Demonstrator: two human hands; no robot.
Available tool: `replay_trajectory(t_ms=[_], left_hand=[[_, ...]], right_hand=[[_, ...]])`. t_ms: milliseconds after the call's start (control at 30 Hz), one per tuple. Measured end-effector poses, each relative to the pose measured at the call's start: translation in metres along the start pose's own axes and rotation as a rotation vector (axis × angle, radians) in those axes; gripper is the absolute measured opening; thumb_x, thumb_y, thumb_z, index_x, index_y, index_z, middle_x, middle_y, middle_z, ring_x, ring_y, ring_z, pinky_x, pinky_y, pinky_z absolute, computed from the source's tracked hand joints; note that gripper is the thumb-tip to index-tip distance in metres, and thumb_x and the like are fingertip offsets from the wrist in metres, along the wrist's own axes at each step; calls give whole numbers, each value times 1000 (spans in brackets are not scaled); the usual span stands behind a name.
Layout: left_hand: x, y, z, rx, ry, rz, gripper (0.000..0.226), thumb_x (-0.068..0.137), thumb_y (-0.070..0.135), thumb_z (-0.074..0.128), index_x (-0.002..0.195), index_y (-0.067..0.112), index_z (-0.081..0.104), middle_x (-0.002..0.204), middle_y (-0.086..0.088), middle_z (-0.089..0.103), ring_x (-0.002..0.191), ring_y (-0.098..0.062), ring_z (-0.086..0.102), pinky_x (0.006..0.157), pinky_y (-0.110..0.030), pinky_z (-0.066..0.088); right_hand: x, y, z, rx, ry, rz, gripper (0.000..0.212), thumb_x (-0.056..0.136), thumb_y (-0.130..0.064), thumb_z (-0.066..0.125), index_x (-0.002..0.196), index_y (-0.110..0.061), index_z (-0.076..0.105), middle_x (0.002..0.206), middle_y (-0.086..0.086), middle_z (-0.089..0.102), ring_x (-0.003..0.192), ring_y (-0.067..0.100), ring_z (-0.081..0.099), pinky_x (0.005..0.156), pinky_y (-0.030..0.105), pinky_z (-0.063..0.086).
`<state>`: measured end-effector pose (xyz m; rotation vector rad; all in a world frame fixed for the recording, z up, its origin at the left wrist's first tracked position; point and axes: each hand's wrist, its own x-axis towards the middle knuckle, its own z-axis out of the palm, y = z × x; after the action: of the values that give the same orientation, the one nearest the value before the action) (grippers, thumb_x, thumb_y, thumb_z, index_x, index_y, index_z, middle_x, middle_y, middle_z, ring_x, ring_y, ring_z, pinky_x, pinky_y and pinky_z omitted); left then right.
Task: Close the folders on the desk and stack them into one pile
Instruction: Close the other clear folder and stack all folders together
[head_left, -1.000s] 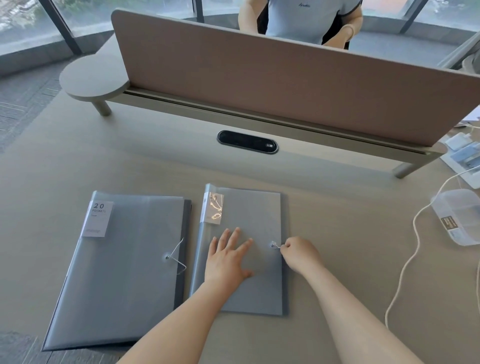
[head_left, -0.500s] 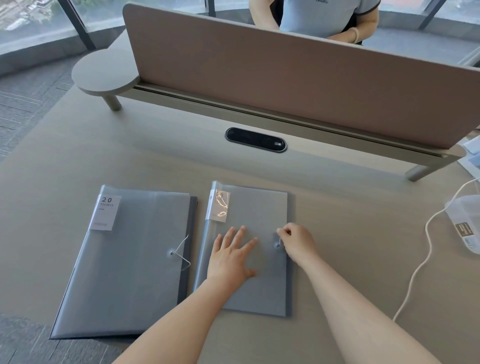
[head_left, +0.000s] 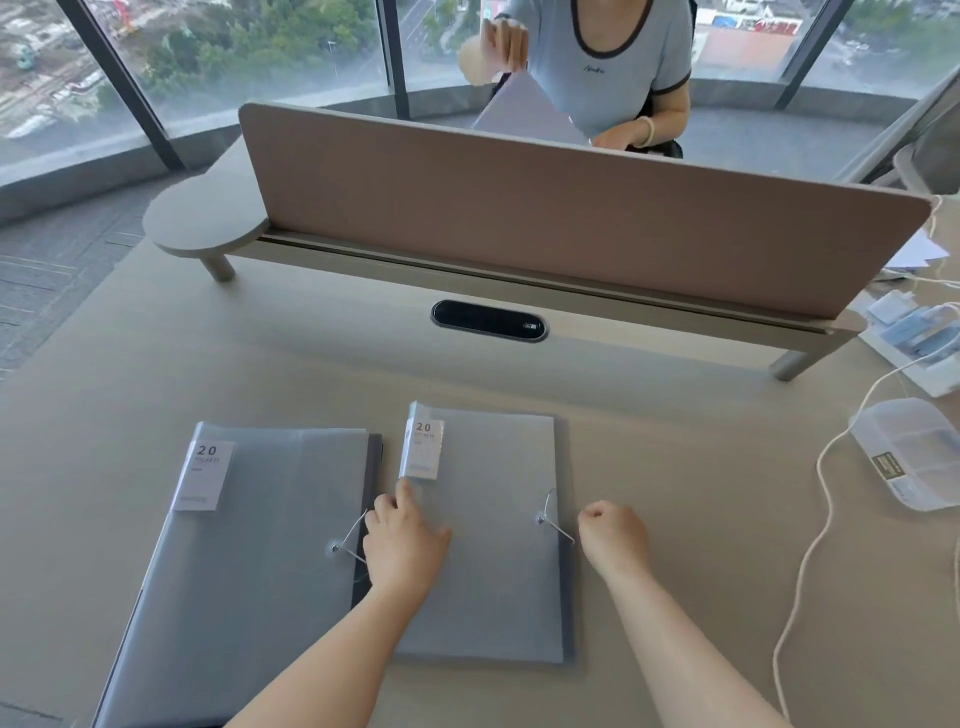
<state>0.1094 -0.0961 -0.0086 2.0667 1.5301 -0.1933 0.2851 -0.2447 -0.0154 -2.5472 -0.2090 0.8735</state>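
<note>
Two grey translucent folders lie closed side by side on the desk (head_left: 675, 467), each with a white "20" label. The left folder (head_left: 260, 561) is the larger in view, and its elastic cord is looped at its button. On the right folder (head_left: 493, 582) the cord is hooked round the button (head_left: 540, 519). My left hand (head_left: 405, 540) is at that folder's left edge, thumb on the cover and fingers curled over the edge. My right hand (head_left: 613, 540) is a loose fist on the desk just right of the folder, holding nothing.
A pink divider screen (head_left: 571, 218) on a raised shelf crosses the desk behind the folders, with a black cable port (head_left: 488, 321) below it. A clear plastic box (head_left: 909, 452), a white cable (head_left: 810, 545) and papers lie at the right. Behind the screen sits a person.
My right hand let go of the elastic cord and drew off to the right of the folder. My left hand slid from the cover's middle to its left edge. The view tilted up.
</note>
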Motion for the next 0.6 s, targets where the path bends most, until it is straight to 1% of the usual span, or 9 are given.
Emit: replay_trajectory(t_ms=[33, 67, 167, 267, 300, 333, 400, 467, 600], left_hand=[[1, 3, -2, -67, -9, -50, 69, 81, 30, 64, 141, 14, 34, 127, -14, 47, 119, -35, 44, 90, -40, 41], [4, 4, -4, -133, -19, -101, 67, 81, 30, 64, 139, 12, 37, 126, -15, 48, 120, -36, 43, 90, -40, 40], [19, 5, -3, -267, -80, -269, 60, 76, 36, 65, 127, 7, 50, 125, -18, 53, 119, -38, 47, 90, -40, 43], [28, -2, -4, -380, -108, -317, 47, 59, 46, 61, 87, 8, 61, 93, -11, 63, 88, -35, 58, 77, -40, 51], [27, -3, -5, -429, -116, -303, 39, 55, 46, 60, 71, 10, 55, 77, -7, 58, 73, -31, 53, 67, -37, 48], [24, -4, -7, -483, -121, -289, 36, 57, 44, 61, 67, 11, 51, 67, -3, 50, 64, -28, 46, 59, -34, 41], [19, -5, -11, -573, -113, -269, 37, 70, 39, 69, 86, 6, 62, 73, -2, 54, 62, -25, 49, 56, -29, 37], [16, -4, -13, -641, -78, -250, 41, 81, 32, 70, 111, 5, 60, 99, -6, 63, 82, -25, 61, 66, -32, 45], [6, -7, -25, -761, -29, -223, 27, 88, 20, 63, 113, 10, 58, 100, -1, 64, 85, -16, 62, 70, -31, 49]], right_hand=[[-1, -3, 0, 17, -22, 13, 25, 81, -5, 45, 57, -11, 48, 63, 9, 56, 64, 27, 47, 55, 31, 31], [1, -4, 1, 37, -40, 26, 28, 78, -5, 46, 53, -16, 44, 61, 10, 55, 61, 26, 47, 55, 31, 29], [9, -4, 3, 100, -53, 78, 25, 75, -6, 49, 50, -11, 50, 65, 18, 65, 67, 33, 67, 59, 31, 43], [18, 0, 3, 132, -64, 120, 20, 73, -6, 52, 54, -6, 57, 76, 27, 71, 75, 40, 71, 65, 40, 55], [19, 1, 3, 135, -70, 120, 20, 74, -7, 54, 54, -5, 58, 73, 27, 70, 71, 40, 70, 66, 40, 55], [20, 2, 3, 145, -78, 118, 20, 74, -10, 56, 54, -5, 57, 69, 26, 66, 64, 38, 67, 64, 40, 55], [19, 4, 5, 195, -81, 109, 18, 70, -18, 58, 56, -6, 56, 61, 19, 56, 57, 29, 54, 59, 39, 49], [16, 6, 6, 260, -81, 111, 19, 70, -23, 59, 59, -8, 57, 60, 15, 52, 58, 24, 49, 58, 37, 44], [3, 1, 3, 337, -92, 94, 20, 84, -17, 63, 67, -10, 55, 59, 11, 49, 56, 23, 46, 57, 30, 37]])
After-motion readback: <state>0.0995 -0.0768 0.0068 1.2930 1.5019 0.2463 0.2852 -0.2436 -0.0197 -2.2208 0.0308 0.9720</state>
